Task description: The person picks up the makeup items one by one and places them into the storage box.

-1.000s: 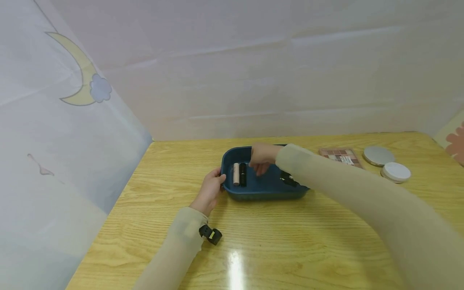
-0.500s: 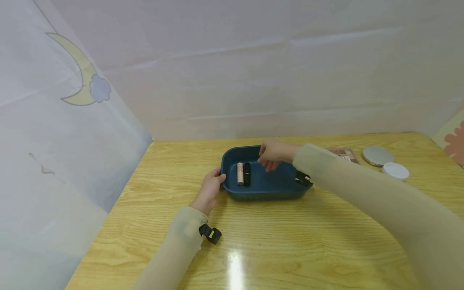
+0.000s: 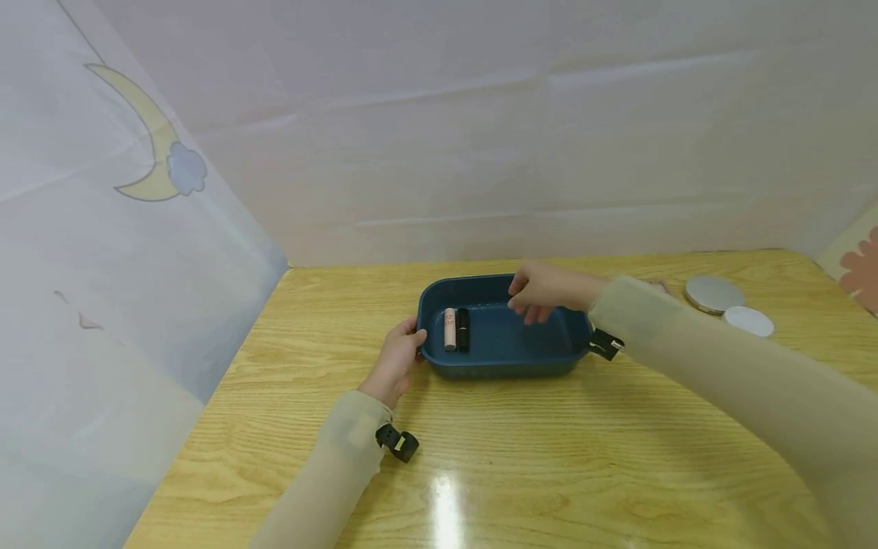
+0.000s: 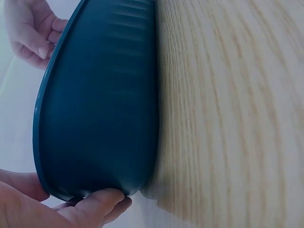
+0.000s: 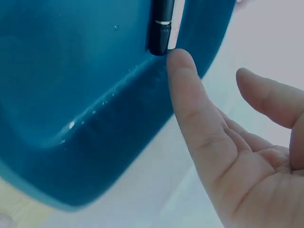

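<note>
Tub (image 3: 507, 370): dark blue, rounded corners, on table (image 3: 535, 457). Inside, toward nine o'clock: pale pink tube (image 3: 450, 330) beside black tube (image 3: 463, 331). Left hand (image 3: 395, 358) grips rim at nine; right hand (image 3: 549, 290), thumb and fingers apart, above one.

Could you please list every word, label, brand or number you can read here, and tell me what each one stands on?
No text is legible.
Pale pink tube: reddish lettering, too small and blurred to read.
Black tube, silver round case and white round case: no lettering can be made out.
</note>
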A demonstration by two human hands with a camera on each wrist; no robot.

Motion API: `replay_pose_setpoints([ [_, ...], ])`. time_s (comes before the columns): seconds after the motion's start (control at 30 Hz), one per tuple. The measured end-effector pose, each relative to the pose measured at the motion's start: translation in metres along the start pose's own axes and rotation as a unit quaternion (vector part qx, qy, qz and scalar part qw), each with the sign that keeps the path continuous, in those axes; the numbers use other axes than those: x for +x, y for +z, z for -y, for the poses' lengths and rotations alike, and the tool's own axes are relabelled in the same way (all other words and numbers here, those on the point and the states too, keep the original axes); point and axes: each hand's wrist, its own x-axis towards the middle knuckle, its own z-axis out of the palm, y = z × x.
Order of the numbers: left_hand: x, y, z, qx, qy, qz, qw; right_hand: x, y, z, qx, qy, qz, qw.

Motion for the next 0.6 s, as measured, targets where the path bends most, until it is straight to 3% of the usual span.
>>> replay_pose_setpoints([
  [0.6,0.001,0.001,0.0,-0.01,-0.01,-0.005,0.9999,-0.033,-0.01,-0.001,-0.007,-0.013,-0.015,1.0],
])
